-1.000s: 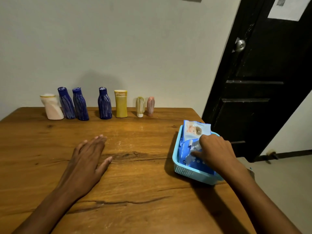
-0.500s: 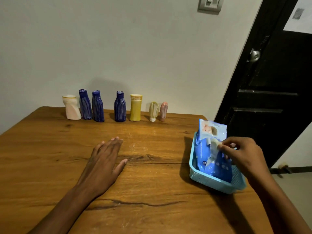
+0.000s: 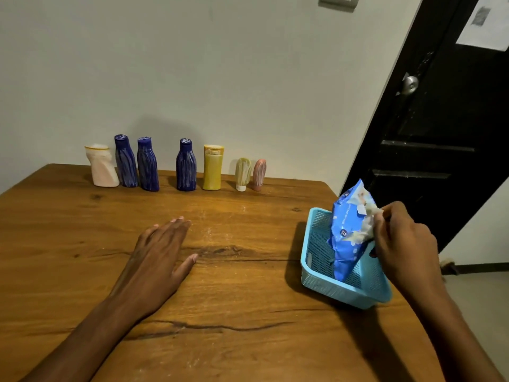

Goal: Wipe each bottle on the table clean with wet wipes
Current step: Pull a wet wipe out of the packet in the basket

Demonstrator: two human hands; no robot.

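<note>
Several bottles stand in a row at the table's far edge: a pale pink one [image 3: 101, 166], three dark blue ones [image 3: 126, 162] [image 3: 148, 165] [image 3: 186, 165], a yellow one [image 3: 212, 168], a small cream tube [image 3: 242, 174] and a small pink tube [image 3: 259, 174]. A blue pack of wet wipes [image 3: 347, 230] stands tilted up in the light blue basket [image 3: 325, 285] at the right. My right hand [image 3: 399, 241] pinches a white wipe [image 3: 367, 232] at the pack's opening. My left hand [image 3: 157, 257] lies flat on the wooden table [image 3: 220, 340], fingers straight.
A black door [image 3: 440, 133] with a round knob stands just right of the table. The basket sits close to the table's right edge. A grey wall runs behind the bottles, with a switch plate [image 3: 339, 1] high up.
My right hand has lifted the wipes pack from lying flat in the basket to standing on end, pulling at a wipe. The left hand stayed flat. The camera has tilted and shifted.
</note>
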